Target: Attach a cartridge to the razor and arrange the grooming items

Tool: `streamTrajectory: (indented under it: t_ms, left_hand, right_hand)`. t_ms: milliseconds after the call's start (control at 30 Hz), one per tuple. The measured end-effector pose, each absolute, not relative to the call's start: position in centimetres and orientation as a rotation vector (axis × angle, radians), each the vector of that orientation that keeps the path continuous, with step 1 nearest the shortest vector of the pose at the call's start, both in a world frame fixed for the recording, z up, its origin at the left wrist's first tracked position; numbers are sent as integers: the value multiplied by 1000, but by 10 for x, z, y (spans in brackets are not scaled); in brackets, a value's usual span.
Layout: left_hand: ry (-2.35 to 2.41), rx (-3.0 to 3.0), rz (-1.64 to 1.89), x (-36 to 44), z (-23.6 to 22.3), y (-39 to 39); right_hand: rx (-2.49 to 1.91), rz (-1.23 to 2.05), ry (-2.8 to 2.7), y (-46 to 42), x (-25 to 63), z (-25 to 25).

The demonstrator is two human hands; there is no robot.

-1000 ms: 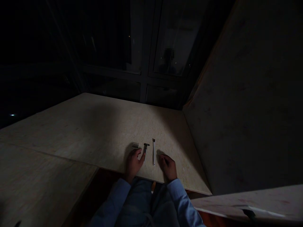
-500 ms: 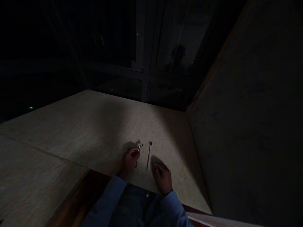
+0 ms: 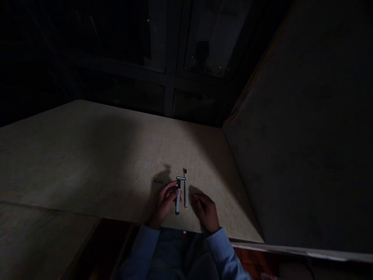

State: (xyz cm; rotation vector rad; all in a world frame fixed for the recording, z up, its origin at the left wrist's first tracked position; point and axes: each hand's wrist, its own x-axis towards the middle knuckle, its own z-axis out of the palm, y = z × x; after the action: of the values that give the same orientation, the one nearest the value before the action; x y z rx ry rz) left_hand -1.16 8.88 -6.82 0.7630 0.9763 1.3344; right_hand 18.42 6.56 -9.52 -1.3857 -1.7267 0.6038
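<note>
My left hand (image 3: pixel 164 202) holds a razor (image 3: pixel 178 198) with a pale grey handle and a dark end, gripped between thumb and fingers. Its wide head (image 3: pixel 181 178) points away from me, with a thin pale-green strip. Just right of the razor a slim white stick with a dark tip, like a toothbrush (image 3: pixel 185 194), lies on the table. Left of my fingers is a small dark bar (image 3: pixel 158 181), perhaps a razor head or cover; the dim light hides which. My right hand (image 3: pixel 207 212) rests on the table right of the toothbrush, fingers curled in, with nothing visible in them.
The pale stone-like tabletop (image 3: pixel 131 151) runs back to a dark window frame (image 3: pixel 170 85). A dark wall (image 3: pixel 291 155) borders the right side. Shadows fall over the surface, and a seam (image 3: pixel 52 208) crosses it at the left.
My left hand has turned the razor so its head and handle now show, and moved it right, closer to the toothbrush. My right hand stays curled on the table. The view has shifted slightly.
</note>
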Motion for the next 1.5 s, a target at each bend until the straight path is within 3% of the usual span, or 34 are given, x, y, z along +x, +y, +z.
streamTrajectory:
  t_ms: [633, 767, 1033, 1500]
  left_hand:
    - [909, 879, 1288, -6, -79, 76]
    - [936, 911, 1298, -7, -78, 77]
    - [1006, 1042, 1241, -9, -73, 73]
    - [853, 1145, 1065, -12, -71, 69]
  right_hand:
    - [-1134, 481, -2118, 66, 175, -74]
    - [-1125, 596, -2023, 65, 177, -75]
    - [-1173, 1004, -1328, 63, 184, -90]
    - [-946, 1169, -1282, 65, 185, -82]
